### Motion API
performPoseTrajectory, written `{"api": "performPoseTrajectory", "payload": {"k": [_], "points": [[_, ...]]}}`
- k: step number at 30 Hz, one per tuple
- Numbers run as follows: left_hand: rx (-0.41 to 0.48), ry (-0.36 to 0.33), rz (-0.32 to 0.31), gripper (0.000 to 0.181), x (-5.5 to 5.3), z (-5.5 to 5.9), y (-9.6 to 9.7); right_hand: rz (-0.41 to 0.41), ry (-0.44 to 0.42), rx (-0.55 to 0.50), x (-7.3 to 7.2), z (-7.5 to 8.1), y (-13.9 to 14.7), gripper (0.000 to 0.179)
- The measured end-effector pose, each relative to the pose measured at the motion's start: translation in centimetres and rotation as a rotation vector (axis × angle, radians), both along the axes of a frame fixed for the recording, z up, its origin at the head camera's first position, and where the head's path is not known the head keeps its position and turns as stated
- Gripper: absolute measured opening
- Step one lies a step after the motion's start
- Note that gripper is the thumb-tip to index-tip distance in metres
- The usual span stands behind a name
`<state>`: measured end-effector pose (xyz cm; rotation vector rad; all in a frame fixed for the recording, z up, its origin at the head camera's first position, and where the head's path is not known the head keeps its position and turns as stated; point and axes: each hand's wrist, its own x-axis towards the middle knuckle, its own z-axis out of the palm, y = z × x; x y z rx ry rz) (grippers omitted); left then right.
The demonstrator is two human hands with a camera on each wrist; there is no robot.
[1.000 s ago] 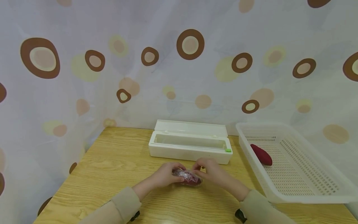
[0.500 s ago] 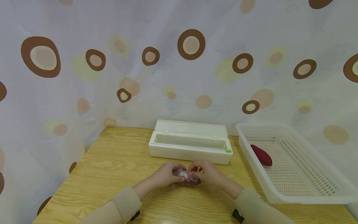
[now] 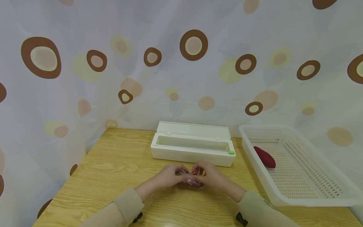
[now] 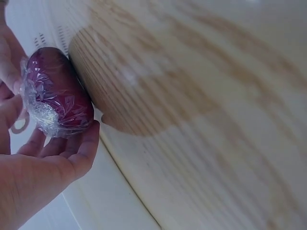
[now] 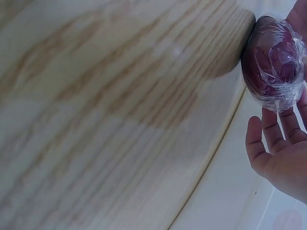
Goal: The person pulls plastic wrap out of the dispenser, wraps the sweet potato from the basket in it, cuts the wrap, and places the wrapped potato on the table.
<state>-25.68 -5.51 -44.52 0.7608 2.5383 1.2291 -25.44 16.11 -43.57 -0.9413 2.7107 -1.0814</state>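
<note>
A dark red sweet potato (image 3: 195, 184) wrapped in crinkled cling film lies on the table in front of me. My left hand (image 3: 169, 176) grips its left end, thumb on the near side and fingers curled behind. At the other end my right hand (image 3: 212, 176) holds the wrapped potato, its thumb pressing the film near the middle. In the left wrist view, bunched film covers the end of the sweet potato (image 4: 60, 93) by the fingers. The right wrist view shows right fingertips touching the film-covered sweet potato (image 5: 271, 64), the thumb partly out of frame.
Just behind the hands stands a long white cling film dispenser (image 3: 193, 155), lid raised, with a green slider (image 3: 231, 152) at its right end. On the right, a white plastic basket (image 3: 314, 201) holds another red sweet potato (image 3: 265, 157). A patterned curtain (image 3: 158, 28) hangs behind the wooden table (image 3: 113, 160).
My right hand has moved left onto the wrapped sweet potato, and its thumb now presses the film. The left thumb has shifted inward toward the middle. Dispenser and basket stay put.
</note>
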Motion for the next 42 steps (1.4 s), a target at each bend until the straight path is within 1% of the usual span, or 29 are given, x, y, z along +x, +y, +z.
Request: {"api": "performPoseTrajectory", "payload": {"k": [5,7,12,16,20,23,26,30,32,35,37,39,42], "points": [[-0.002,0.022,0.024,0.023,0.0,-0.1,0.3,0.008,-0.007,-0.033,0.1,-0.2,0.3,0.013],[-0.006,0.030,0.033,0.023,0.0,-0.2,0.4,-0.002,-0.016,-0.044,0.2,-0.3,0.5,0.014],[-0.021,0.034,0.056,0.023,0.0,-0.4,0.6,-0.060,-0.047,-0.054,0.7,-0.1,1.6,0.021],[-0.020,0.029,0.060,0.022,0.0,-0.5,0.5,-0.088,-0.106,-0.046,0.8,-0.3,2.5,0.029],[-0.019,0.039,0.055,0.021,0.0,-0.5,0.4,-0.066,-0.170,-0.059,0.7,-0.9,3.0,0.036],[-0.018,0.045,0.048,0.020,0.0,-0.5,0.4,-0.037,-0.192,-0.088,0.6,-1.2,3.0,0.031],[-0.013,0.043,0.040,0.020,0.1,-0.4,0.4,-0.045,-0.200,-0.097,0.6,-1.4,2.8,0.027],[-0.003,0.033,0.036,0.021,0.1,-0.3,0.5,-0.096,-0.170,-0.075,0.9,-1.3,2.8,0.026],[0.001,0.035,0.036,0.021,0.1,-0.3,0.5,-0.125,-0.124,-0.064,1.3,-1.2,2.8,0.023],[-0.008,0.037,0.045,0.019,0.1,-0.3,0.5,-0.155,-0.026,-0.052,1.8,-1.1,2.8,0.014],[-0.013,0.036,0.050,0.019,0.1,-0.3,0.6,-0.155,0.041,-0.051,2.0,-1.0,2.8,0.011],[-0.019,0.034,0.053,0.019,0.1,-0.3,0.6,-0.140,0.092,-0.047,2.2,-1.0,2.7,0.013],[-0.020,0.041,0.047,0.019,0.1,-0.3,0.6,-0.116,0.133,-0.030,2.4,-0.9,2.4,0.021]]}}
